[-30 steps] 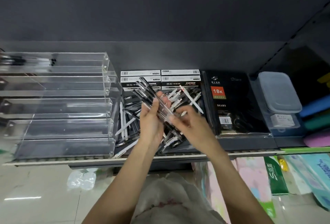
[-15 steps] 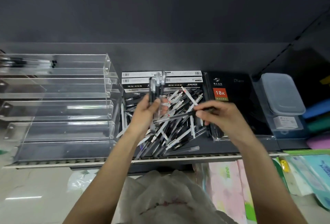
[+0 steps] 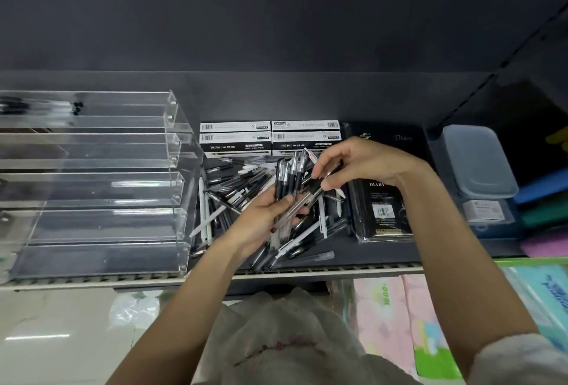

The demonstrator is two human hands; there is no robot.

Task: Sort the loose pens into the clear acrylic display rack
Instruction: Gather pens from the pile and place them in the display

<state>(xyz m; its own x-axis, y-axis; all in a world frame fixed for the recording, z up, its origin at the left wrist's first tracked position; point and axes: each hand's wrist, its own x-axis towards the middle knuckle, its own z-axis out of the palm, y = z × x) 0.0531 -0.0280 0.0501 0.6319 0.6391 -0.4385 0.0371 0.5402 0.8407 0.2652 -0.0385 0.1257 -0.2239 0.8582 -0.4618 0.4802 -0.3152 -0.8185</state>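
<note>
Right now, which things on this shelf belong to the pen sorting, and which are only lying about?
Part of the job:
- bundle of pens, held in the left hand
- single pen, pinched by the right hand
- loose pen pile
- clear acrylic rack

Just lying about:
- pen boxes
- diary
- lidded plastic box

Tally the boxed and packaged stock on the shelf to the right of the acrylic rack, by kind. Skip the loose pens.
Gel ink pen boxes: 4, stacked two by two behind the pen pile.
Black diary in plastic wrap: 1.
Clear lidded storage box: 1.
Total: 6.
</note>
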